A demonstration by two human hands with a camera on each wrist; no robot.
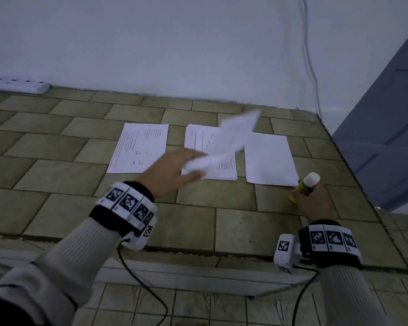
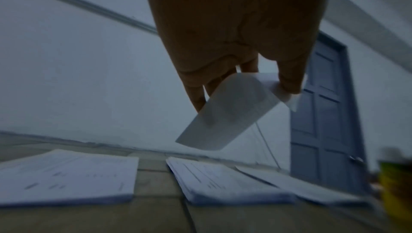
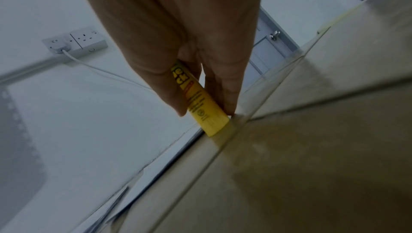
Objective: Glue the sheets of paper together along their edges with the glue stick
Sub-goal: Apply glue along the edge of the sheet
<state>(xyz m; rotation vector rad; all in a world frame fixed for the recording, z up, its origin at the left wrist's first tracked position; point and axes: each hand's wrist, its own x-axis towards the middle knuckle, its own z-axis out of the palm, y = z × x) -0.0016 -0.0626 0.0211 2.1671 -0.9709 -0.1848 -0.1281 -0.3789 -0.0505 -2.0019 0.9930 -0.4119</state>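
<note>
Both hands busy: our left hand (image 1: 172, 171) pinches a limp, floppy sheet (image 1: 226, 142) by its corner; right hand (image 1: 316, 201) grips the rigid glue stick (image 1: 305, 185)

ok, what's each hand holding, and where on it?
Left hand pinches a loose sheet by its near end, above the piles. Right hand grips the glue stick around its yellow barrel, white cap up, base on the tiles.

Yellow glue stick (image 3: 201, 103) label, partly hidden letters "ue", "ck", probably "Glue Stick"
</note>
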